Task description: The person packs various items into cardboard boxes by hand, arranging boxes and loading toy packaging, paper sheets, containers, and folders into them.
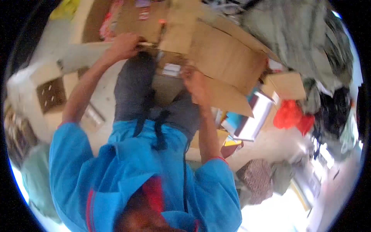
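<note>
An open cardboard box with raised flaps lies in front of my knees in the head view. My left hand is closed, its fingers curled at a cardboard edge beside my knee. My right hand is also closed, at the near edge of the box close to a small white label. Motion blur hides the exact fingertips of both hands.
A small open carton stands on the floor at left. At right lie a white tray-like box, a red bag and a brown block. Grey-green cloth is heaped at upper right.
</note>
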`<control>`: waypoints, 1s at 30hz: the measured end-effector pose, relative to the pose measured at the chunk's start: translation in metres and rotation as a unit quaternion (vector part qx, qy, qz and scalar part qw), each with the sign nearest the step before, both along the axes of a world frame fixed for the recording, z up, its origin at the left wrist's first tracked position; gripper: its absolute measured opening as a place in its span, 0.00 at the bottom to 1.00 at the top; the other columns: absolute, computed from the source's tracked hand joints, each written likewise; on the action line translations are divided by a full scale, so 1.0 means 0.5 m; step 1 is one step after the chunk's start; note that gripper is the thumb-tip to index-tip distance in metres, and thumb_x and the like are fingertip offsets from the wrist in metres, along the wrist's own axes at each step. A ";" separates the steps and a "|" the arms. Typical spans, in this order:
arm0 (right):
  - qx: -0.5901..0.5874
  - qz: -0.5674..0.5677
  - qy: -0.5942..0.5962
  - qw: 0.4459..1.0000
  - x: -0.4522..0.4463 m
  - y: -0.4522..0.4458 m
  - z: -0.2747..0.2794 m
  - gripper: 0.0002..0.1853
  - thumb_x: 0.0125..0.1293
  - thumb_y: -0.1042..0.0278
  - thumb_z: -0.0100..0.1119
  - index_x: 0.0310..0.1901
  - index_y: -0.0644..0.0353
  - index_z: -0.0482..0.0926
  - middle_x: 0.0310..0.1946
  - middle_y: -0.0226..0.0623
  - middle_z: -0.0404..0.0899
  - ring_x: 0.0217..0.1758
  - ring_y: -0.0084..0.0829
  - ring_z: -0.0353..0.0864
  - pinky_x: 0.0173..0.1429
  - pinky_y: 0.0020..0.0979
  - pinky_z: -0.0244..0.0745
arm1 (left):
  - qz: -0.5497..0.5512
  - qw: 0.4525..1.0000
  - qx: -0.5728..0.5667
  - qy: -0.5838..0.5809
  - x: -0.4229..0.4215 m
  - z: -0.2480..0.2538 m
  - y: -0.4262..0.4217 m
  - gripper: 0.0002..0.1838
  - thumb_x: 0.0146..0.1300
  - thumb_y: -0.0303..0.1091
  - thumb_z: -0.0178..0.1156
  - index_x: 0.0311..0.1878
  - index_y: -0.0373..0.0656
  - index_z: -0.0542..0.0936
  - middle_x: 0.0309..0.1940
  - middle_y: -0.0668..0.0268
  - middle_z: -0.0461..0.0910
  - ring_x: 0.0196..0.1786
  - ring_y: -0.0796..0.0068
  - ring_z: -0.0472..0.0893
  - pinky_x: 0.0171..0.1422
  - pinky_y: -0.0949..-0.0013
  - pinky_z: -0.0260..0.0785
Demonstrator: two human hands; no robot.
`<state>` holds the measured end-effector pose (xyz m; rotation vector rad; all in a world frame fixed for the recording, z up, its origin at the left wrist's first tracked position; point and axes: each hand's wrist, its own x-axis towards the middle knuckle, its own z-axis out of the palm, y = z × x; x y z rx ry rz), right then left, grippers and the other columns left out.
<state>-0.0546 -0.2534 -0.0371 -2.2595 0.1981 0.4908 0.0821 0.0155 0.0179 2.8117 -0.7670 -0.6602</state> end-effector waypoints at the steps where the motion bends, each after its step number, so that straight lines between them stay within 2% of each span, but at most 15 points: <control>1: 0.001 -0.017 -0.022 1.000 -0.016 -0.008 -0.037 0.14 0.64 0.62 0.58 0.43 0.66 0.79 0.34 0.44 0.82 0.38 0.31 0.82 0.46 0.32 0.76 | -0.017 0.999 -0.030 -0.011 0.007 -0.022 0.002 0.17 0.56 0.42 0.61 0.48 0.47 0.81 0.36 0.56 0.82 0.43 0.53 0.80 0.47 0.55 0.72; 4: 0.027 -0.121 -0.129 0.984 -0.083 -0.047 -0.003 0.14 0.64 0.63 0.58 0.43 0.67 0.79 0.33 0.42 0.82 0.39 0.28 0.82 0.43 0.29 0.76 | -0.037 0.986 -0.161 -0.026 0.023 -0.120 0.039 0.17 0.56 0.39 0.61 0.49 0.47 0.81 0.36 0.55 0.82 0.42 0.54 0.81 0.46 0.54 0.71; 6: 0.079 -0.250 -0.149 0.954 -0.153 -0.068 0.048 0.13 0.65 0.65 0.57 0.44 0.67 0.78 0.32 0.40 0.82 0.36 0.26 0.82 0.39 0.27 0.77 | -0.005 0.999 -0.039 -0.019 0.013 -0.070 0.015 0.18 0.57 0.38 0.60 0.51 0.46 0.80 0.38 0.53 0.82 0.42 0.53 0.81 0.47 0.54 0.70; 7: 0.193 -0.385 -0.133 0.893 -0.207 -0.076 0.052 0.12 0.64 0.66 0.57 0.44 0.66 0.77 0.34 0.42 0.82 0.34 0.33 0.83 0.37 0.29 0.78 | -0.022 0.998 -0.045 -0.022 0.016 -0.080 0.017 0.18 0.57 0.38 0.60 0.51 0.46 0.80 0.38 0.53 0.82 0.42 0.53 0.81 0.47 0.54 0.70; 9: 0.205 -0.493 -0.075 0.842 -0.310 -0.110 0.080 0.11 0.64 0.70 0.57 0.45 0.67 0.77 0.32 0.39 0.81 0.34 0.27 0.82 0.35 0.24 0.77 | -0.068 0.994 -0.033 -0.082 0.023 -0.093 0.037 0.17 0.57 0.37 0.59 0.50 0.45 0.81 0.38 0.51 0.81 0.45 0.52 0.80 0.49 0.54 0.70; 11: 0.147 -0.522 -0.069 0.838 -0.458 -0.158 0.038 0.14 0.65 0.65 0.57 0.45 0.69 0.75 0.32 0.40 0.80 0.30 0.30 0.83 0.31 0.27 0.78 | -0.039 0.998 -0.027 -0.047 0.012 -0.026 -0.010 0.17 0.57 0.37 0.60 0.51 0.45 0.80 0.39 0.50 0.81 0.46 0.50 0.79 0.49 0.54 0.70; 12: 0.176 -0.571 -0.038 0.801 -0.537 -0.174 0.008 0.16 0.65 0.62 0.58 0.45 0.67 0.75 0.32 0.40 0.80 0.30 0.31 0.83 0.29 0.27 0.78 | 0.002 1.000 -0.020 -0.008 0.001 -0.002 -0.034 0.18 0.57 0.37 0.60 0.51 0.44 0.79 0.40 0.49 0.80 0.48 0.49 0.78 0.50 0.54 0.69; 14: 0.210 -0.628 -0.019 0.749 -0.690 -0.194 -0.063 0.17 0.64 0.59 0.58 0.46 0.65 0.75 0.32 0.40 0.81 0.30 0.32 0.83 0.28 0.28 0.78 | -0.045 0.996 -0.047 -0.055 0.008 -0.057 0.000 0.20 0.57 0.39 0.60 0.53 0.42 0.78 0.43 0.48 0.79 0.50 0.49 0.77 0.51 0.54 0.69; 16: 0.211 -0.749 0.001 0.628 -0.790 -0.215 -0.129 0.22 0.63 0.52 0.59 0.47 0.65 0.74 0.34 0.40 0.81 0.30 0.33 0.83 0.27 0.29 0.78 | -0.086 0.988 -0.066 -0.110 0.027 -0.109 0.033 0.22 0.58 0.40 0.60 0.55 0.41 0.76 0.46 0.48 0.78 0.52 0.50 0.76 0.52 0.54 0.68; 21: 0.195 -0.773 -0.156 0.583 -0.811 -0.414 -0.148 0.30 0.61 0.44 0.58 0.48 0.69 0.72 0.37 0.42 0.80 0.35 0.34 0.83 0.31 0.30 0.80 | -0.072 0.991 0.028 -0.105 0.018 -0.105 0.029 0.23 0.57 0.41 0.61 0.56 0.42 0.75 0.49 0.50 0.77 0.51 0.51 0.75 0.53 0.55 0.67; 24: 0.216 -0.786 -0.165 0.555 -0.754 -0.525 -0.163 0.32 0.59 0.41 0.59 0.46 0.68 0.74 0.34 0.41 0.79 0.33 0.32 0.81 0.29 0.28 0.77 | -0.062 0.988 0.065 -0.127 0.029 -0.101 0.028 0.24 0.57 0.41 0.61 0.56 0.43 0.74 0.50 0.52 0.76 0.51 0.52 0.74 0.54 0.56 0.67; 26: 0.236 -0.770 -0.110 0.583 -0.731 -0.589 -0.204 0.33 0.58 0.39 0.60 0.44 0.68 0.75 0.32 0.40 0.78 0.29 0.30 0.78 0.25 0.27 0.72 | -0.052 0.983 0.102 -0.144 0.029 -0.105 0.040 0.25 0.57 0.42 0.61 0.57 0.44 0.74 0.51 0.53 0.75 0.50 0.53 0.74 0.54 0.57 0.66; 27: 0.205 -0.772 -0.041 0.600 -0.710 -0.602 -0.192 0.30 0.58 0.43 0.62 0.44 0.69 0.75 0.32 0.38 0.78 0.29 0.27 0.75 0.25 0.27 0.69 | -0.057 0.974 0.142 -0.168 0.053 -0.113 0.054 0.25 0.57 0.41 0.61 0.58 0.47 0.74 0.52 0.57 0.76 0.49 0.57 0.75 0.53 0.58 0.67; 29: 0.245 -0.767 -0.163 0.570 -0.698 -0.613 -0.262 0.26 0.57 0.51 0.65 0.44 0.70 0.75 0.31 0.38 0.77 0.28 0.26 0.75 0.25 0.28 0.67 | -0.053 0.958 0.244 -0.143 0.132 -0.137 0.086 0.24 0.56 0.41 0.61 0.57 0.50 0.75 0.51 0.60 0.78 0.47 0.59 0.77 0.52 0.59 0.68; 30: 0.255 -0.764 -0.232 0.546 -0.692 -0.610 -0.283 0.25 0.58 0.54 0.65 0.45 0.71 0.74 0.32 0.38 0.77 0.28 0.26 0.74 0.25 0.28 0.67 | -0.046 0.964 0.221 -0.142 0.117 -0.137 0.077 0.23 0.56 0.40 0.61 0.56 0.50 0.75 0.51 0.59 0.78 0.47 0.58 0.77 0.53 0.59 0.68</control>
